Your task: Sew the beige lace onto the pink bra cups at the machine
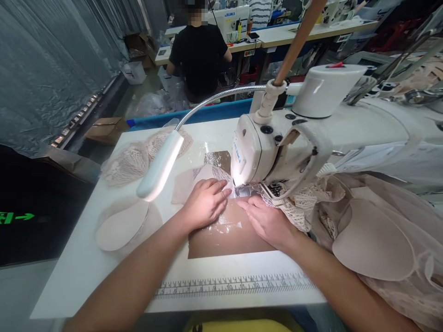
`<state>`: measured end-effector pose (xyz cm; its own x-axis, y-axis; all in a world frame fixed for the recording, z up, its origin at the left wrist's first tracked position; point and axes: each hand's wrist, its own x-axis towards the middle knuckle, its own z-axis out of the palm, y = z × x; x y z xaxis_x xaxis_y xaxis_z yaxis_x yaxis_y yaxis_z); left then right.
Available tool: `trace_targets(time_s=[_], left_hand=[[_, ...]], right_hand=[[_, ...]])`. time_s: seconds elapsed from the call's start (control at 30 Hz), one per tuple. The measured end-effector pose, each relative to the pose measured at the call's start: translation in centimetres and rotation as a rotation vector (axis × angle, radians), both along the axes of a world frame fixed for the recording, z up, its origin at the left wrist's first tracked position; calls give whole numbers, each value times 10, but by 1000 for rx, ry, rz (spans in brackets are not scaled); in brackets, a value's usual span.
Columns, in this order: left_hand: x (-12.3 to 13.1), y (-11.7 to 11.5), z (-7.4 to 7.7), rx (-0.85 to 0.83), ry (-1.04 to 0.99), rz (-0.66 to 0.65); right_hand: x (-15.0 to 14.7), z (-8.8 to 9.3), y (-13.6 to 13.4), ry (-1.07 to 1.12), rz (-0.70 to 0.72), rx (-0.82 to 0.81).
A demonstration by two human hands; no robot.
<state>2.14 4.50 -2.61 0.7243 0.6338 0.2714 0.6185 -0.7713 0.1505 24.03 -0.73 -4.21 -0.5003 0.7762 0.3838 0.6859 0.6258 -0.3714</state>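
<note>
Beneath the lit head of a white sewing machine (249, 152), a pale beige piece of lace fabric (221, 173) lies by the presser foot (242, 190). My left hand (206, 203) is left of the foot, its bent fingers closed down on the lace edge. Close to the foot on the right, my right hand (265, 219) has its fingers together, the index pointing at the needle area. More gathered lace (301, 205) runs from beside its knuckles; the fingertips' grip is partly hidden. Both hands rest over a glossy brown sheet (231, 240) on the table.
Moulded beige cups (122, 226) and lace pieces (126, 163) lie at left, with another cup (374, 240) in sheer fabric at right. A lamp (161, 166) on a flexible neck hangs over the table. A printed ruler (228, 288) runs along the front. A person (199, 55) sits ahead.
</note>
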Motion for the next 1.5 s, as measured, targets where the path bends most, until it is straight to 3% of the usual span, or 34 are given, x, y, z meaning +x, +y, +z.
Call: trace_targets(time_s=[0.37,0.57,0.7,0.77,0.9,0.97,1.03,1.13,1.2,1.37,1.5], left_hand=[[-9,8,-2,71,-26,171],[-17,13,-1,120,-16,192],[-8,-11,30,23,14,213],[6,-31,53,-143,24,186],[43,-73,91,-508,-87,-4],[62,-87,99,-656,-156,-57],[81,-94,97,-788,-220,-66],[108,-94,83,-989,-325,-55],[128,-88,72,-1139,-423,-30],[179,-64,53,-1465,-803,167],[208,-46,48,-1613,-993,262]], right_hand=[[-3,6,0,84,135,-36],[2,16,0,-55,199,-52],[8,37,-11,-144,293,-21],[12,53,-22,-198,344,-28],[35,87,-54,-243,349,-71],[58,98,-68,-106,249,14],[86,99,-77,35,-68,185],[131,85,-84,-82,-627,268],[154,71,-86,-191,-815,185],[176,44,-87,-203,-927,-42],[176,37,-85,-174,-882,-71]])
